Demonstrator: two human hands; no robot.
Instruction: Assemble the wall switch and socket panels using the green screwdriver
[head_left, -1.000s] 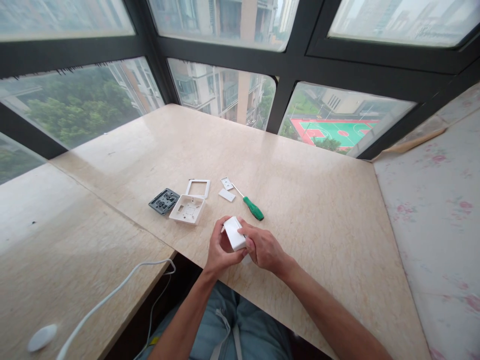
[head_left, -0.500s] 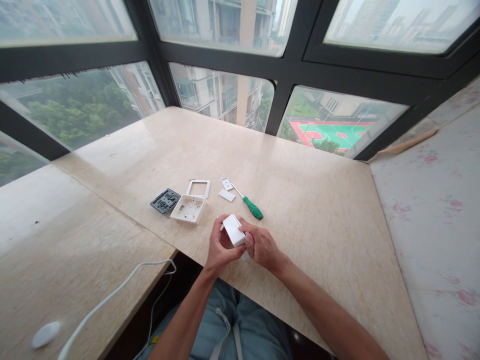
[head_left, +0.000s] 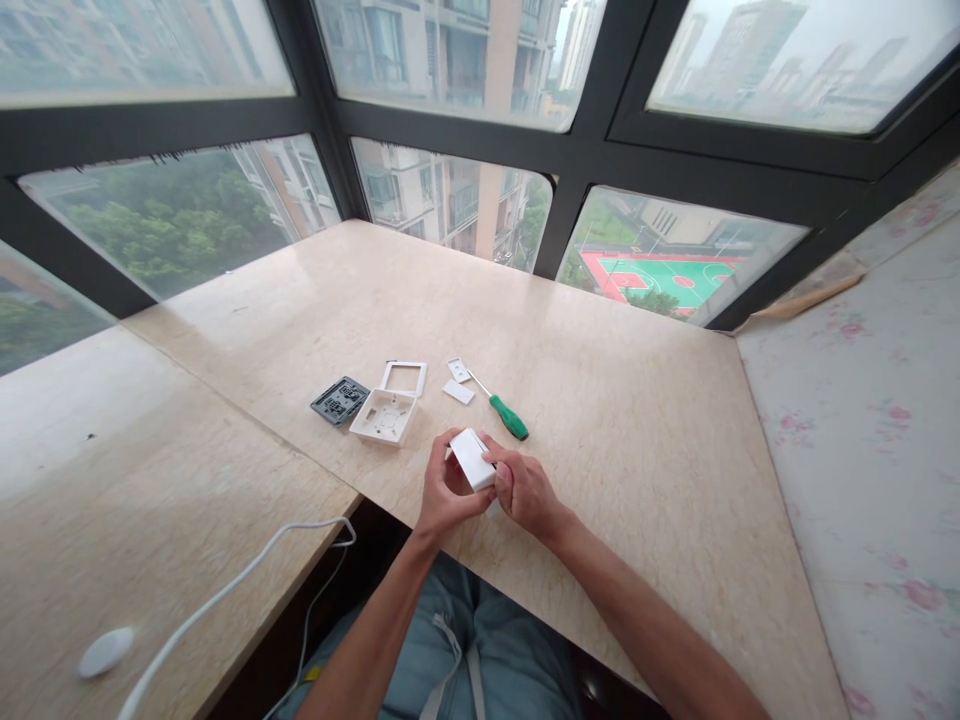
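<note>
I hold a small white plastic switch part [head_left: 472, 458] just above the near edge of the marble sill, gripped from both sides. My left hand [head_left: 444, 497] wraps it from the left, fingers curled round it. From the right, my right hand [head_left: 525, 492] pinches its edge. Beyond my hands lie a green-handled screwdriver [head_left: 507, 416], two small white pieces [head_left: 457, 380], a white square frame [head_left: 404, 378], a white back box [head_left: 383, 416] and a dark grey switch module [head_left: 340, 400].
The marble sill [head_left: 637, 400] runs along dark-framed windows. A lower marble slab [head_left: 112, 480] on the left carries a white cable [head_left: 225, 590] with an oval inline switch [head_left: 105, 652]. A floral-patterned surface [head_left: 885, 420] borders the right.
The view has shifted slightly. Both hands stay on the white part and have turned it a little; nothing on the sill has moved.
</note>
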